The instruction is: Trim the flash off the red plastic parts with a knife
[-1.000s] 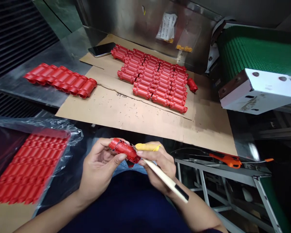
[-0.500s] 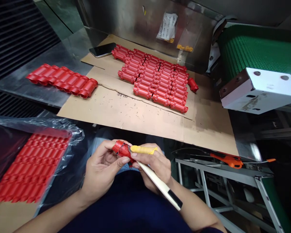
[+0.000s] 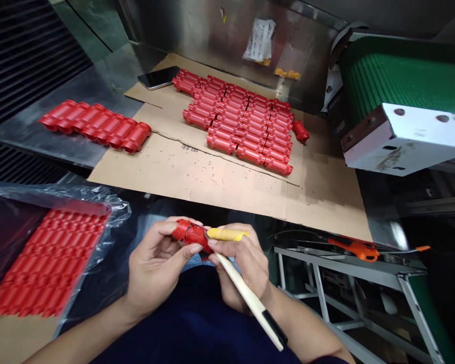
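My left hand [image 3: 155, 265] grips a red plastic tubular part [image 3: 191, 234] between thumb and fingers, in front of my body. Closed around a slim tool with a long flat cream handle [image 3: 242, 285], my right hand [image 3: 246, 263] presses close against the part's right end. The handle ends in black and points down to the right. A small grey bit shows where the tool meets the part, but its working tip is mostly hidden. A yellow wrapping [image 3: 227, 234], seemingly around a right-hand finger, lies along the top.
Rows of red parts [image 3: 246, 119] lie on cardboard [image 3: 167, 174]; another row [image 3: 94, 124] is at left. A plastic-lined box holds more red parts [image 3: 53, 258]. A phone [image 3: 159, 78], a green conveyor belt [image 3: 398, 76] with white metal bracket [image 3: 417, 139], and an orange-handled tool [image 3: 358, 250] surround the workspace.
Both hands stay together. The red part has turned slightly in my left hand, showing more of its patterned side. The tool's black end has swung a little downward.
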A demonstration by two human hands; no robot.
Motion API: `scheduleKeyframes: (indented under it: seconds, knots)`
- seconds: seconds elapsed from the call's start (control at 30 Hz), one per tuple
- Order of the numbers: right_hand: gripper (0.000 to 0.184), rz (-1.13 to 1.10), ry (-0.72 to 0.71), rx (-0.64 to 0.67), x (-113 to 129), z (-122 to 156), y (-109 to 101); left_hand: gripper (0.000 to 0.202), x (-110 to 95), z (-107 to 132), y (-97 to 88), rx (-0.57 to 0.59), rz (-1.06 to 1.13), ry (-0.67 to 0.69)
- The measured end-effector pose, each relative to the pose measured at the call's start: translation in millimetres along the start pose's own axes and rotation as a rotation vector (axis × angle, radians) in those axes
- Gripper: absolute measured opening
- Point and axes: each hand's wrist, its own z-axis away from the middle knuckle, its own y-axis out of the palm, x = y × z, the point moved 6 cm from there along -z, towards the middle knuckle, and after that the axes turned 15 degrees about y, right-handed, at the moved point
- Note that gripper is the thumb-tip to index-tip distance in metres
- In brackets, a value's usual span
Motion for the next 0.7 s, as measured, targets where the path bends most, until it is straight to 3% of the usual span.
scheduleKeyframes:
  seconds: [0.1,0.23,0.7]
  knots:
    - [0.026,0.051,0.016,0.004,-0.1,-0.3,-6.4,0.029,-2.1,-1.5,-2.8,-0.009,-0.032,0.008]
    - [0.022,-0.06,0.028,0.058,0.7,-3.9,-11.8,0.027,-0.1,-3.3,-2.1,0.037,-0.006,-0.033]
    - [0.021,-0.11,-0.004,0.056,-0.4,-6.6,-4.2,0.028,0.2,-1.2,1.9,0.098,0.071,-0.05]
